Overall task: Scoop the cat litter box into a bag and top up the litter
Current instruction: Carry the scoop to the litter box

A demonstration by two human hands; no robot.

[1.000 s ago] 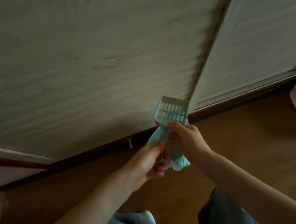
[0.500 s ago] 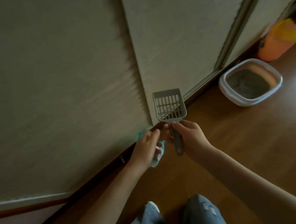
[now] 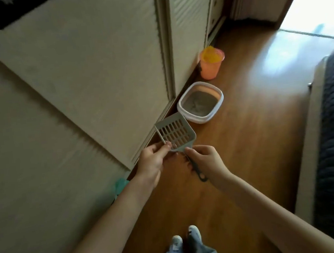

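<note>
I take the scoop [image 3: 175, 134] as my landmark; it is held in the air in the middle of the view, slotted head tilted up and away from me, handle pointing down toward me.

Far to the lower left of the scoop, a teal bag [image 3: 120, 185] lies low against the wardrobe [image 3: 76, 94], partly hidden behind my left forearm.

My left hand [image 3: 152, 162] is just below-left of the scoop head. Its fingers are half curled and the fingertips [image 3: 167, 146] pinch the near left corner of the head. The left arm reaches out long from the bottom left.

My right hand [image 3: 206, 161] is just below-right of the head, closed around the dark handle, which comes out under the palm. The right arm comes in from the bottom right.

Beyond the scoop, up and right, the litter box [image 3: 219, 104] stands on the floor [image 3: 256, 137] beside the wardrobe, with grey litter inside. Farther behind it is an orange bucket [image 3: 211, 66].

I can read no writing or label on any of these.
</note>
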